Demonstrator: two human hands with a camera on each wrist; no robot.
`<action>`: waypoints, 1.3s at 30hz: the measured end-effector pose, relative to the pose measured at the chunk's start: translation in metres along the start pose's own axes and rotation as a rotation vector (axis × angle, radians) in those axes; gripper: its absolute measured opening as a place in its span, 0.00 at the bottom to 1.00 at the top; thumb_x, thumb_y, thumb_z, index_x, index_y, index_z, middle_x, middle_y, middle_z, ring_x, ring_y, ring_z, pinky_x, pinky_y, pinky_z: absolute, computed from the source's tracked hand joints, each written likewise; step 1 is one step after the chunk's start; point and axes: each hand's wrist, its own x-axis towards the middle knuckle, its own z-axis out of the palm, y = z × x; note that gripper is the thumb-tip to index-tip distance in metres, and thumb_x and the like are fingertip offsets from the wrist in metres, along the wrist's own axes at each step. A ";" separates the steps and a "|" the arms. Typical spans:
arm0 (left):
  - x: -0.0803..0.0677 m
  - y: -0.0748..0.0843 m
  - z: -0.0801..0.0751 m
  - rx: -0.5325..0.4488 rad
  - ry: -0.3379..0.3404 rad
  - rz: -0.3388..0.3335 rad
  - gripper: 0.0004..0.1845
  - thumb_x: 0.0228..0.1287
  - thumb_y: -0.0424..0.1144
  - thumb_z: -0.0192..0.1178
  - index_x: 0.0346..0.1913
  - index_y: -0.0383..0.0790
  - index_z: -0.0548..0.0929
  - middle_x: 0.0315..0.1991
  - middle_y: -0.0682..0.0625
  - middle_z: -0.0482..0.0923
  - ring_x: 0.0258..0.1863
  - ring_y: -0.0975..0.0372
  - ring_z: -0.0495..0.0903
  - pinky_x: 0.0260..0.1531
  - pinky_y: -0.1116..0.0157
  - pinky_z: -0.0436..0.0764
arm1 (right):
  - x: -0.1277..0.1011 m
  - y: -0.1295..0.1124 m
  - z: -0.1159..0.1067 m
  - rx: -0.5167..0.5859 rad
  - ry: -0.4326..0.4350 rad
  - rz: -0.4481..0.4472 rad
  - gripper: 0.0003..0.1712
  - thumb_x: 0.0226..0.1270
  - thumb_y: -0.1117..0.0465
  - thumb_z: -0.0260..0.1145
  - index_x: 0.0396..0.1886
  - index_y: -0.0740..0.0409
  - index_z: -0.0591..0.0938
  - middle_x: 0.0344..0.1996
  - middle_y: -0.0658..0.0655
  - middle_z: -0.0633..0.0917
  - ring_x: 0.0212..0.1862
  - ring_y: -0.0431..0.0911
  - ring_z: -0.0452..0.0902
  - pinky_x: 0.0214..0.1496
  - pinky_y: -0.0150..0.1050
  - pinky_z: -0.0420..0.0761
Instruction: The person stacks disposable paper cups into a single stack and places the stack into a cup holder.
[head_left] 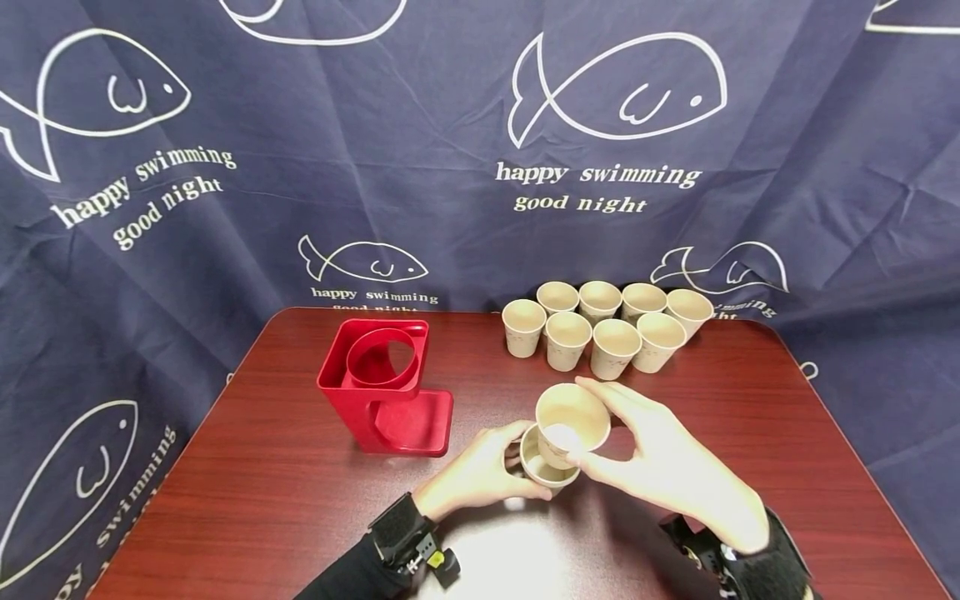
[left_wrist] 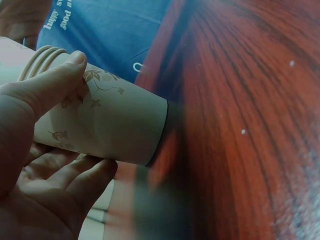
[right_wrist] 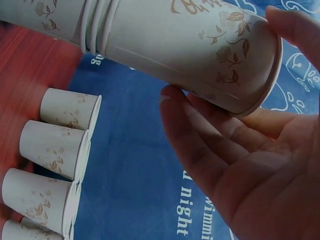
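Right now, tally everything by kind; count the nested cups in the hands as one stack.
Loose paper cups: 8
Held cup stack: 1
Red holder: 1
Total: 10

I'm counting eight loose paper cups (head_left: 600,325) standing at the table's far side, one nested stack (head_left: 558,442) between my two hands, one red holder (head_left: 386,387).
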 end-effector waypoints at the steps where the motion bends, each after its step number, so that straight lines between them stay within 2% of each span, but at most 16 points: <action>1: 0.000 0.000 0.000 -0.002 0.000 -0.001 0.37 0.49 0.48 0.83 0.63 0.52 0.79 0.51 0.61 0.86 0.51 0.73 0.83 0.57 0.70 0.81 | 0.000 0.000 0.000 0.006 -0.002 -0.001 0.44 0.54 0.51 0.83 0.71 0.49 0.76 0.60 0.44 0.84 0.53 0.36 0.82 0.57 0.22 0.78; 6: 0.000 -0.001 0.000 -0.015 -0.004 -0.007 0.37 0.49 0.47 0.83 0.63 0.50 0.78 0.51 0.59 0.87 0.52 0.73 0.83 0.58 0.70 0.81 | 0.000 0.001 0.002 0.033 -0.025 0.011 0.44 0.55 0.50 0.82 0.71 0.48 0.75 0.59 0.43 0.83 0.53 0.35 0.83 0.56 0.27 0.82; 13: 0.000 0.000 0.001 -0.034 -0.009 -0.014 0.38 0.49 0.46 0.83 0.64 0.49 0.78 0.54 0.58 0.86 0.55 0.72 0.83 0.61 0.70 0.80 | -0.002 0.003 0.008 0.024 -0.065 0.034 0.44 0.56 0.44 0.81 0.71 0.45 0.74 0.62 0.40 0.81 0.57 0.35 0.81 0.59 0.30 0.81; 20: 0.000 0.001 0.001 -0.038 -0.006 -0.018 0.37 0.49 0.46 0.83 0.64 0.49 0.78 0.53 0.58 0.86 0.54 0.72 0.83 0.61 0.70 0.80 | -0.005 0.011 0.022 0.009 -0.085 0.003 0.42 0.56 0.42 0.80 0.69 0.46 0.76 0.60 0.41 0.81 0.58 0.36 0.79 0.59 0.36 0.82; 29: 0.000 0.001 0.000 -0.054 -0.001 -0.021 0.37 0.49 0.48 0.83 0.63 0.52 0.79 0.52 0.60 0.86 0.53 0.72 0.83 0.59 0.70 0.81 | -0.011 0.021 0.037 0.022 -0.123 0.034 0.42 0.56 0.38 0.79 0.68 0.44 0.76 0.60 0.38 0.79 0.59 0.35 0.78 0.61 0.39 0.83; 34: 0.000 0.000 0.000 -0.064 -0.003 -0.011 0.36 0.49 0.47 0.83 0.63 0.52 0.79 0.52 0.58 0.87 0.53 0.70 0.85 0.58 0.70 0.81 | -0.013 0.026 0.043 0.025 -0.114 0.017 0.41 0.56 0.40 0.80 0.67 0.46 0.76 0.60 0.41 0.81 0.59 0.37 0.79 0.60 0.41 0.84; 39: 0.000 -0.001 0.001 -0.064 -0.005 0.001 0.39 0.50 0.47 0.83 0.66 0.51 0.78 0.55 0.56 0.86 0.56 0.68 0.84 0.61 0.69 0.80 | -0.013 0.026 0.046 0.037 -0.140 0.038 0.42 0.56 0.38 0.79 0.67 0.48 0.76 0.61 0.43 0.80 0.60 0.38 0.79 0.61 0.42 0.84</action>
